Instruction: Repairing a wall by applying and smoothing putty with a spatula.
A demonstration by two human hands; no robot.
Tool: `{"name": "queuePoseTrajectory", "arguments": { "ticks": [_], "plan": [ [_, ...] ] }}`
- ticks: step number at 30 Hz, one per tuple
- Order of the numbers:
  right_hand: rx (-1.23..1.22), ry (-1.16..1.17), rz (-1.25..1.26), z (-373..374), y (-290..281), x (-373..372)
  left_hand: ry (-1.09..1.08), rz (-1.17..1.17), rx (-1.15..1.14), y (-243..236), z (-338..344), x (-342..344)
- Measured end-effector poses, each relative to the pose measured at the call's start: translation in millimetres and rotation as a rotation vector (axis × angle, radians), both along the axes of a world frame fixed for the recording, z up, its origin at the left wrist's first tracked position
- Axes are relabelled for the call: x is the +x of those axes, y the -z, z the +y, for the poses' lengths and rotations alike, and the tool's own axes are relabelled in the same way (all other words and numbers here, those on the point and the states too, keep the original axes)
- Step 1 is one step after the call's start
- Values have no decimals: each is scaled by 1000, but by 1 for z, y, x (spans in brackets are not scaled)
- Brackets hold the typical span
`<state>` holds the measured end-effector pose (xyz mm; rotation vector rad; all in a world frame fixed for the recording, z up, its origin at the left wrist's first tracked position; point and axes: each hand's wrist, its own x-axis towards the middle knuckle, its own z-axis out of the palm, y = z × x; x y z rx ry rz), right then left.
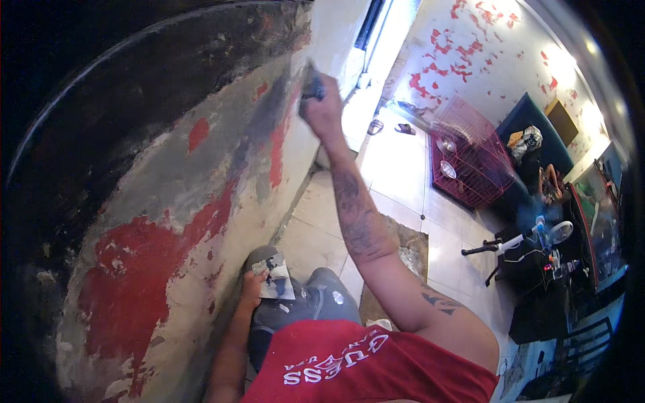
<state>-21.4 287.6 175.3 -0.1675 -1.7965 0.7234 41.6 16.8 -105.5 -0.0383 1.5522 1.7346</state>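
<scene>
My right hand [324,107] is closed on a dark flat tool, perhaps a scraper [311,82], raised against the patchy wall [154,275] on my left. The tool is blurred. The wall shows dark, grey and cream areas with red patches. Low beside my legs, my left hand [251,290] grips a pale square board or plate [275,289] with dark smears on it. My knees in grey trousers are below, near the wall's base.
A pink wire cage [463,174] with bowls, sandals [405,128], a dark sofa [521,117] with a person [551,181] on it, a white fan [560,232], black furniture and a glass-fronted cabinet are right. A brown sheet [413,245] lies on the tiles; a bright opening is ahead.
</scene>
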Motion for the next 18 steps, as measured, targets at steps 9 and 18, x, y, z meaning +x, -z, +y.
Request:
{"name": "queuePoseTrajectory", "arguments": {
  "ticks": [9, 18],
  "plan": [
    [59, 258, -169, 33, -25, -40, 5, 19, 89, 19, 0, -1],
    [142, 76, -70, -50, 0, 1, -38, -80, 82, 31, 0, -9]
  ]
}}
